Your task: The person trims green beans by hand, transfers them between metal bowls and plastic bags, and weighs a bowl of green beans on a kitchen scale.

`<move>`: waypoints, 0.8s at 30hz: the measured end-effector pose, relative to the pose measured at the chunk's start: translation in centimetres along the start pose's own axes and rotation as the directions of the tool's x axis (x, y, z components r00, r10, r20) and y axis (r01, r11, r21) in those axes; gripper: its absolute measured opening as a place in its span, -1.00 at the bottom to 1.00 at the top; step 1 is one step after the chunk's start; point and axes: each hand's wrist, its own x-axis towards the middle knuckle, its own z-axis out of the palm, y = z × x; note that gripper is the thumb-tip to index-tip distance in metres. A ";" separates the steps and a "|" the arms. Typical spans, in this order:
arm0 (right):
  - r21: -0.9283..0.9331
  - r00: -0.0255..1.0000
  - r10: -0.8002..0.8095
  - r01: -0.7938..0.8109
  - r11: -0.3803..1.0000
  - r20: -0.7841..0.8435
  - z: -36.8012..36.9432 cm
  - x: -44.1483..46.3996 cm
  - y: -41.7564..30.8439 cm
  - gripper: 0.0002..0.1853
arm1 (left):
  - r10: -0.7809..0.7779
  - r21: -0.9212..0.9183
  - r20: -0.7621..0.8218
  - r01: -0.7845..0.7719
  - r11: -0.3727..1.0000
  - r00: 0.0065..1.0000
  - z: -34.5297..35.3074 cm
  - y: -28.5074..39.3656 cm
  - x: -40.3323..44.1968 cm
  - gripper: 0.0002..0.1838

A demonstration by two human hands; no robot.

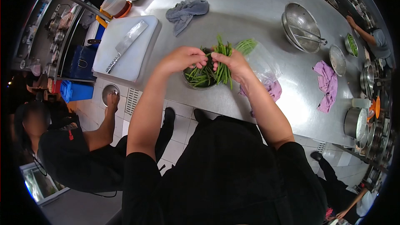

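Observation:
A bunch of green beans (223, 71) is gripped upright in my right hand (235, 63), its fingers wrapped round the stems. Close beside it, my left hand (188, 59) is closed in a pinch; whatever its fingertips hold is too small to make out. Below both hands, a metal bowl (207, 88) contains more loose green beans (201, 76). A clear plastic bag (263, 60) lies just right of my right hand, with further green beans (246, 46) at its upper left end.
On the left, a cleaver (130, 41) rests on a white cutting board (106, 56). A grey cloth (187, 12), a colander (304, 23) and a purple cloth (326, 84) lie on the steel table (246, 0). A co-worker (83, 154) holding a metal bowl (109, 93) is at my left.

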 end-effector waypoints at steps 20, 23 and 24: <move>0.036 0.991 -0.089 0.093 0.995 -0.095 -4.5 0.5 -1.4 -0.80 | 0.179 0.848 -0.106 -0.005 0.530 0.978 2.1 -4.2 0.4 -0.89; -0.052 0.995 -0.103 0.103 0.993 -0.007 -4.4 0.3 -1.8 -0.80 | 0.082 0.769 -0.125 0.044 0.638 0.989 0.8 -1.5 -1.4 -0.88; -0.103 0.995 -0.087 0.091 0.991 0.042 -4.0 0.1 -2.0 -0.80 | 0.084 0.779 -0.104 0.029 0.626 0.991 0.5 -0.8 -1.9 -0.87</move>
